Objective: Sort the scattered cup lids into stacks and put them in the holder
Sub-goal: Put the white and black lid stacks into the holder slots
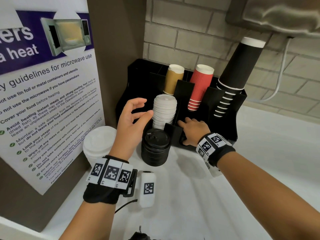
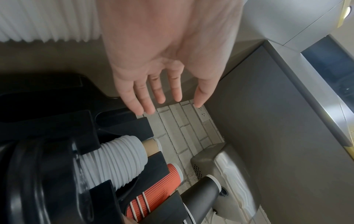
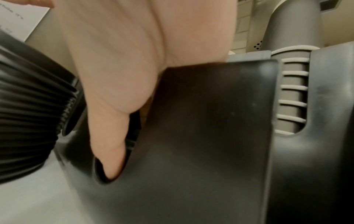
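Our right hand (image 1: 194, 130) sits at the front of the black holder (image 1: 223, 122), thumb tucked into the cut-out of a front slot; the right wrist view shows the thumb against ribbed black edges there, probably lids, though we cannot tell whether the fingers grip anything, as the holder wall hides them. Our left hand (image 1: 131, 122) hovers empty, fingers spread and relaxed, just beside the white lid stack (image 1: 164, 111) that already stands in the left front slot.

Outward from the hands: a black lid stack (image 1: 155, 148) stands on the worktop (image 1: 259, 170) just in front of the holder, not yet housed. A second white lid stack (image 1: 98, 144) stands on the worktop to the left, near the microwave notice (image 1: 43, 101). Behind, the holder carries tan cups (image 1: 174, 78), red cups (image 1: 200, 87) and black cups (image 1: 237, 66).

Judgement: the step in hand is seating black lids in the middle front slot. To do it well, we should press them down square so the column does not tilt, steady the holder with the free hand, then lift the remaining black stack from low down, both sides supported, so that it does not buckle. Lids look light and slippery; a tall stack may shear.
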Motion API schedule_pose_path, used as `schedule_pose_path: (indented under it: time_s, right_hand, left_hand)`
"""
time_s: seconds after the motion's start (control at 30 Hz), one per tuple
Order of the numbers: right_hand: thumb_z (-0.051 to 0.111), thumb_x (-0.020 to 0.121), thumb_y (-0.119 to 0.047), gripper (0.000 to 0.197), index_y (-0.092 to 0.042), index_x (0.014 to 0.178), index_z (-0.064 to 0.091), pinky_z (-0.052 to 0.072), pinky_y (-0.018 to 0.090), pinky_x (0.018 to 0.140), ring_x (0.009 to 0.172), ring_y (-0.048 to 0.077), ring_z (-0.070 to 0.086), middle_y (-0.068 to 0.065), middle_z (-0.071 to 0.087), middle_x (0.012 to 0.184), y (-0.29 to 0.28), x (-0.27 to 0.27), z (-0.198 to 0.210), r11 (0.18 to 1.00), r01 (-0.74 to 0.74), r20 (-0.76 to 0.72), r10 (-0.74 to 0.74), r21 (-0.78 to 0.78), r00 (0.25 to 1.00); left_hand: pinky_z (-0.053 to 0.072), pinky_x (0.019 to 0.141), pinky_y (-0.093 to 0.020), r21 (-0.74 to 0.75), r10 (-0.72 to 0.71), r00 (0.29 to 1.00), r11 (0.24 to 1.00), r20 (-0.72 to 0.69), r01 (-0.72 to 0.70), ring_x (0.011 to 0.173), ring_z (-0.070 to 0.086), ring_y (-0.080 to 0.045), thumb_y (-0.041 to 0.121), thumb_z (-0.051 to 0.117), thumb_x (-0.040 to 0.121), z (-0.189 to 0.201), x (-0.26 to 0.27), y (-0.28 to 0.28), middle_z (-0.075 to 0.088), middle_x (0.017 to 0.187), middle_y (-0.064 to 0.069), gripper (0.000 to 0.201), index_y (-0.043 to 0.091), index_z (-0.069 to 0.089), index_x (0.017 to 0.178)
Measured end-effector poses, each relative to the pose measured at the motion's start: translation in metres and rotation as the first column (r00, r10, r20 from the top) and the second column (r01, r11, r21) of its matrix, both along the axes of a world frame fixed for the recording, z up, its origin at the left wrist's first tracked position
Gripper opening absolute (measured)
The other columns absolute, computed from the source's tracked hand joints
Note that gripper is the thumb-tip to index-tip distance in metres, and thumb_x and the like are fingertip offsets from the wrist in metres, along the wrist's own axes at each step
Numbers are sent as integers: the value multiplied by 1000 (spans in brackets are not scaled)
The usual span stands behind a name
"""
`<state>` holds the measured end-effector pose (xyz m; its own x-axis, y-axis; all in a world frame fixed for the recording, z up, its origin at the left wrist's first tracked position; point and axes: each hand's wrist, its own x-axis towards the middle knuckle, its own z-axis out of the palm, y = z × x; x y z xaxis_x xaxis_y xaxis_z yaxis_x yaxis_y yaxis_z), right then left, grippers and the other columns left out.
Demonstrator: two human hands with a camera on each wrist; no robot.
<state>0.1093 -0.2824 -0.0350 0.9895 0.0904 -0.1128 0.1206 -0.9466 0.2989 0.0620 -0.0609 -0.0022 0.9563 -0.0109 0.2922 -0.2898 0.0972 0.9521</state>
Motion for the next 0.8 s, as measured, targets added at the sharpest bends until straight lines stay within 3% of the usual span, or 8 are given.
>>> schedule_pose_path:
  time_s: [0.23,0.33,0.4,0.47,0.53,0.63,0.73,0.8]
  right_hand:
    - [71,77,-37,70,-16,136,40,41,39,92,111,25,53,6,51,122,3,-5,7,1000,-7,4,7,27,1000]
    - [69,80,-21,56,-12,130,45,45,39,89,110,29,52,10,51,122,2,-9,27,977,44,35,-53,210,998]
    - [62,82,-10,36,-7,117,53,48,41,86,104,31,54,13,52,116,6,-14,40,888,-51,228,-62,458,972]
    - [63,82,-9,20,-6,100,55,48,42,80,90,27,55,12,55,102,20,-22,46,723,-221,373,-54,654,926]
    - [71,80,-26,28,-12,92,49,48,39,74,83,22,53,7,53,95,41,-32,46,621,-241,296,16,746,955]
    - [76,67,-53,55,-23,92,38,47,33,70,86,20,50,-1,44,99,67,-40,30,666,-130,71,114,735,991]
    - [81,59,-51,65,-26,94,32,45,34,67,85,25,50,-2,37,101,79,-39,12,747,-135,84,106,651,991]
    - [82,59,-45,65,-26,94,29,44,35,65,83,28,50,0,35,102,82,-37,4,754,-125,92,86,645,992]
  left_hand:
    - [50,99,-40,2,8,1000,1000,6,-8,94,61,5,16,64,92,-2,1,1,54,121,10,29,38,58,110]
    - [50,100,-40,0,18,1000,1000,3,-18,97,61,1,16,64,92,-1,2,3,55,120,12,28,37,58,110]
    - [50,100,-41,-6,27,1000,1000,-1,-27,100,62,-3,17,64,92,0,3,4,55,120,12,27,36,59,110]
    - [50,100,-41,-10,35,999,999,-2,-35,102,62,-5,17,64,92,0,4,5,55,119,13,27,36,59,110]
    - [50,100,-42,-17,38,999,999,-3,-38,102,61,-3,16,64,92,1,4,5,56,119,12,26,36,59,109]
    - [50,100,-43,-19,35,999,999,-3,-35,102,60,-3,18,64,92,0,4,5,56,118,12,26,37,59,108]
    - [50,100,-42,-21,32,999,999,-3,-33,100,61,0,18,64,92,-2,4,7,56,119,13,26,37,59,109]
    - [50,100,-42,-25,32,999,999,-3,-32,99,62,2,19,64,92,-2,4,9,56,120,13,25,37,59,109]
